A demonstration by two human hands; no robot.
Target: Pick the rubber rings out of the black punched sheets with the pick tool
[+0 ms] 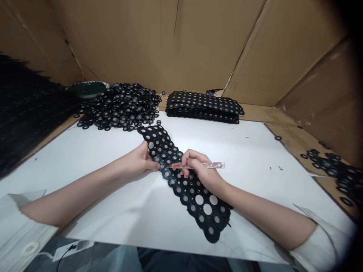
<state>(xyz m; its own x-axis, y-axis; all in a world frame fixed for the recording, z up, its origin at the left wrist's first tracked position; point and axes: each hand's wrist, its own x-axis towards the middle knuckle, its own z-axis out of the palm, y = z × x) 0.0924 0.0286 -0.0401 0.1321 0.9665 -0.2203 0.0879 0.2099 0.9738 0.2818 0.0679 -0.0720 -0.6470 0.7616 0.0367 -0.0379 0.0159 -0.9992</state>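
A long black sheet of punched rings (189, 189) lies slantwise on the white work surface (249, 158), some holes filled with grey discs, some empty. My left hand (141, 160) pinches the sheet's left edge near its upper part, fingers closed on it. My right hand (198, 168) rests on the sheet's middle and grips a thin clear tool with an orange tip (198, 165). The tip points left at a ring beside my left fingers.
A loose heap of black rings (120, 105) lies at the back left beside a green-filled dish (89, 89). A neat stack of ring sheets (202, 106) sits at the back centre. More rings (334, 168) lie scattered at the right. Cardboard walls enclose the space.
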